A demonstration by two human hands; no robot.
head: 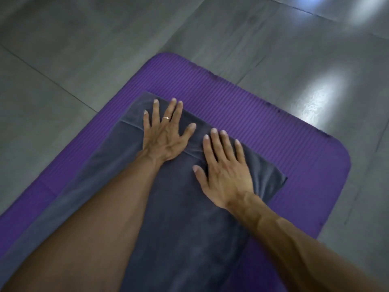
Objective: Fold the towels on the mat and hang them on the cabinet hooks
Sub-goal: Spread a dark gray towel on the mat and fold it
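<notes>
Head view, looking down. Grey towel (185,218) spread flat lengthwise on purple ribbed mat (263,127), far end short of the mat's far edge, far-right corner of towel well inside the mat's right edge. Slight fold line noted across the towel near its far end. Left hand (164,133) laid palm down on the far-left part of the towel, fingers (171,110) straight and spread, gripping nothing; ring (166,118) seen on one finger. Right hand (225,169) laid palm down on the far-right part of the towel, just beside the left, fingers straight and slightly spread, gripping nothing. Both bare forearms stretched over the towel from the near edge. Mat lay on grey tiled floor (84,49); bright reflections noted on tiles beyond the mat's right edge.
</notes>
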